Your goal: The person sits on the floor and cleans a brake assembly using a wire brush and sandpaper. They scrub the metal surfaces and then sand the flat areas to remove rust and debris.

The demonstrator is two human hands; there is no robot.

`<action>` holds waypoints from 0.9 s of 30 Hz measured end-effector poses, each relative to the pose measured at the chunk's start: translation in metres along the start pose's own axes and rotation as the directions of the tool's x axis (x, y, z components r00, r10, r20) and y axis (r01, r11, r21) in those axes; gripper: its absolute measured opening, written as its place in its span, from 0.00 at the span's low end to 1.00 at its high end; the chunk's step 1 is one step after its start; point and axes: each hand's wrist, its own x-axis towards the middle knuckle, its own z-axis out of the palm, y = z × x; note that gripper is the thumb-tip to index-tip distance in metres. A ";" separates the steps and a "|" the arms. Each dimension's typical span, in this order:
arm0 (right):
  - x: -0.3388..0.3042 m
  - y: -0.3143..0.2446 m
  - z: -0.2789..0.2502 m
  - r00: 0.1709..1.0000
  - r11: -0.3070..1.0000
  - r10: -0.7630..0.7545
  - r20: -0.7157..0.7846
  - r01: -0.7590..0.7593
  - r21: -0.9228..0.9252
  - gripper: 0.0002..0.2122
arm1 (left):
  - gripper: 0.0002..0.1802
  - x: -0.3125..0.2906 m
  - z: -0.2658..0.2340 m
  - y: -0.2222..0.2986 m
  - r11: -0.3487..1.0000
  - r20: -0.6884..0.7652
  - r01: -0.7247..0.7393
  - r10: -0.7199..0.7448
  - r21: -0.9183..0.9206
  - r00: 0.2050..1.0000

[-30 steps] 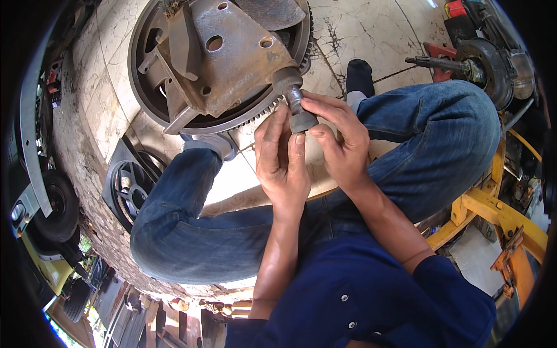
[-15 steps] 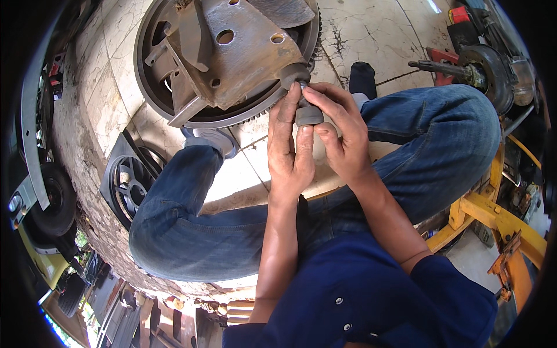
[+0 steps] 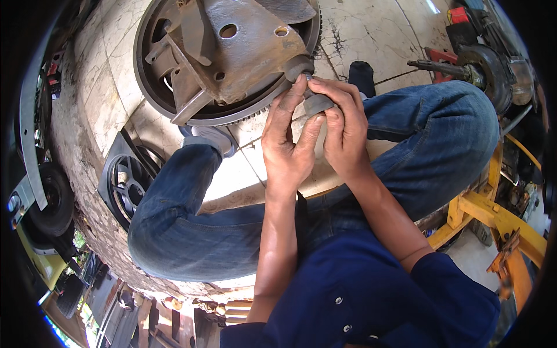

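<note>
Two bare hands meet over a tiled floor (image 3: 383, 43). The left hand (image 3: 288, 145) and right hand (image 3: 346, 130), fingers curled, together grip a small grey rubber cap (image 3: 318, 104). It is just below the corner of a rusty metal plate (image 3: 255, 61), which lies on a large toothed wheel (image 3: 152, 95). Fingers hide whatever seems to join cap and plate.
</note>
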 end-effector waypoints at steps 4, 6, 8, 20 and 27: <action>-0.001 0.000 0.001 1.000 1.000 0.006 -0.003 -0.006 -0.003 0.13 | 0.31 0.002 0.000 0.000 1.000 -0.009 -0.012 0.012 0.010 1.000; -0.001 -0.001 0.001 1.000 1.000 0.016 -0.003 -0.016 -0.001 0.13 | 0.31 0.002 -0.001 0.000 1.000 -0.011 -0.010 0.010 -0.007 1.000; -0.001 0.000 0.000 1.000 1.000 0.010 -0.007 -0.010 0.022 0.13 | 0.31 0.002 0.000 0.001 1.000 -0.014 -0.008 0.008 -0.006 1.000; -0.003 0.003 -0.005 0.987 0.974 0.153 0.038 -0.157 0.161 0.16 | 0.27 0.000 -0.002 -0.001 0.992 -0.032 0.080 -0.084 -0.097 0.996; 0.003 -0.002 -0.012 0.962 0.949 0.245 0.118 -0.263 0.174 0.17 | 0.25 0.003 -0.002 0.004 0.993 -0.030 0.096 -0.098 -0.066 0.995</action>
